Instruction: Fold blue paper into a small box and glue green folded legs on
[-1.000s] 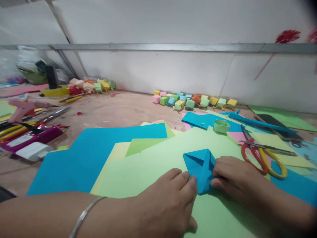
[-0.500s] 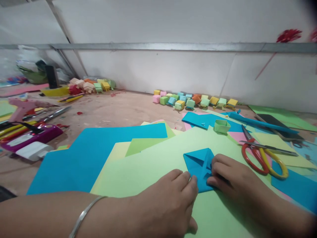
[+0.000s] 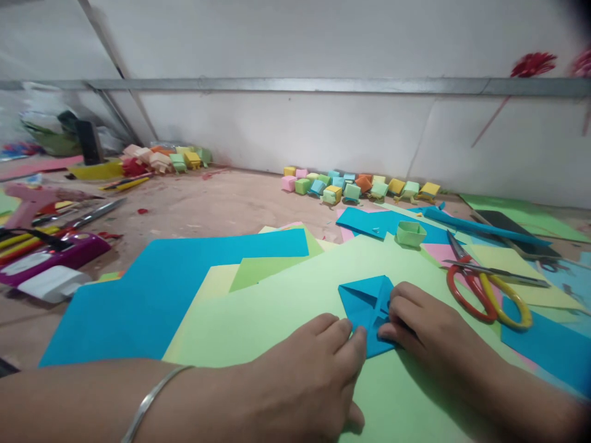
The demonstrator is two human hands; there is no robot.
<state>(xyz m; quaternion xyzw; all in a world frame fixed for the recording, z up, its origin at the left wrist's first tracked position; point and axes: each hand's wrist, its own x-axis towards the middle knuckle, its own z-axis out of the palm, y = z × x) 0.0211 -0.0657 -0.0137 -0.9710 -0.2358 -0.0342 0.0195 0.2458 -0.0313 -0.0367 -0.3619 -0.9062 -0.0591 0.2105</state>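
Left hand [image 3: 314, 375] and right hand [image 3: 427, 332] press flat, clasping nothing, on the folded blue paper [image 3: 362, 298]'s near edges. Scissors [image 3: 484, 292] lie to its right, bare green sheet [image 3: 277, 314] to its left.

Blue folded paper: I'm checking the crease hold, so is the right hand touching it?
Touching. Head view: the right hand presses its fingertips onto the blue folded paper, no gap between them.
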